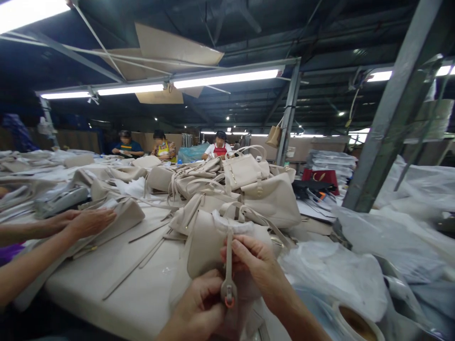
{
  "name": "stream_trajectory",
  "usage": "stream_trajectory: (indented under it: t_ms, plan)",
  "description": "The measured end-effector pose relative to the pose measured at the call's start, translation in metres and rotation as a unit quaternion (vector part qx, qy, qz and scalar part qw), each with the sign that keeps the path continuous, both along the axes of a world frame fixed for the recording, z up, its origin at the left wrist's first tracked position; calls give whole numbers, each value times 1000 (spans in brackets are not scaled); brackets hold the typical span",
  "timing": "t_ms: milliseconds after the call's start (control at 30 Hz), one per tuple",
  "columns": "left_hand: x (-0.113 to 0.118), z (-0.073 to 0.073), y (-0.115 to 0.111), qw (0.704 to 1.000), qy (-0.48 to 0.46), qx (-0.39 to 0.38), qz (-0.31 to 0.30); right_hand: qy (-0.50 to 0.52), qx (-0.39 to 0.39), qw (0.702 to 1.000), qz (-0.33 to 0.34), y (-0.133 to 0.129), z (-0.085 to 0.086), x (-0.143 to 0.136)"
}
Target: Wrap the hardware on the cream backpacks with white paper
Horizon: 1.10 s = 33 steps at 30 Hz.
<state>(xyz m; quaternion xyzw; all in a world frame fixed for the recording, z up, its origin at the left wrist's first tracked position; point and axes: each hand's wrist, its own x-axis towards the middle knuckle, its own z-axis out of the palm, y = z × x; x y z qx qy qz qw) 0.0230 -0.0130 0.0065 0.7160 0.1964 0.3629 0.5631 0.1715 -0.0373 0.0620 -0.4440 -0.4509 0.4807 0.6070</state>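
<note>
Our left hand (199,300) pinches the strap (229,258) near its buckle (229,290), right hand (259,259) pinching higher; best we hold it straight

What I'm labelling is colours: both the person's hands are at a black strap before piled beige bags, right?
The strap is beige, not black, as the head view shows; the left hand and right hand are at it, before piled beige bags.

glaring white overhead tubes (225,79), dim roof (177,14), wide-angle edge stretch, soft blur
</note>
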Motion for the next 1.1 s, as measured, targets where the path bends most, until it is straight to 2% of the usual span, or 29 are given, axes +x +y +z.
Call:
stream_trajectory:
  t_ms: [67, 167, 233, 333, 433, 500, 567, 600, 633, 700, 767, 800, 867, 967, 1033, 1100]
  plan:
    - [-4, 10, -2, 999, 9, -35, -4, -3, 7, 1000, 0, -5, -5, -3]
    - [-6, 24, -3, 995, 22, -83, -44, -31, 28, 999, -18, -11, -9, -11]
    - [-3, 26, 1, 992, 28, -106, -55, -64, 57, 995, -49, -12, -10, -15]
    - [4, 22, 9, 994, 31, -105, -17, -137, 107, 981, -91, -19, -13, -13]
    - [6, 18, 13, 991, 29, -127, 13, -217, 104, 963, -118, -42, -28, 7]
    - [4, 18, 13, 985, 12, -171, 10, -293, 71, 941, -153, -65, -46, 34]
    - [2, 18, 12, 979, -5, -206, 12, -379, 36, 900, -210, -90, -67, 71]
    - [1, 19, 11, 977, -9, -212, 19, -426, 22, 869, -252, -101, -77, 91]
    - [2, 19, 11, 976, -12, -215, 27, -470, 8, 830, -300, -112, -87, 110]
    - [4, 19, 9, 976, -12, -214, 35, -562, -65, 744, -354, -127, -104, 142]
    - [9, 18, 8, 976, -12, -214, 32, -635, -172, 663, -358, -134, -116, 163]
    - [11, 18, 8, 977, -10, -213, 30, -658, -219, 632, -345, -135, -120, 170]
    - [15, 16, 7, 977, -7, -209, 30, -685, -271, 600, -310, -132, -123, 175]
    - [14, 17, 6, 978, -9, -206, 37, -716, -295, 569, -279, -127, -120, 172]
    - [11, 18, 5, 978, -13, -206, 42, -739, -284, 538, -289, -125, -119, 166]
    - [8, 21, 4, 977, -11, -206, 47, -756, -223, 535, -303, -125, -124, 160]
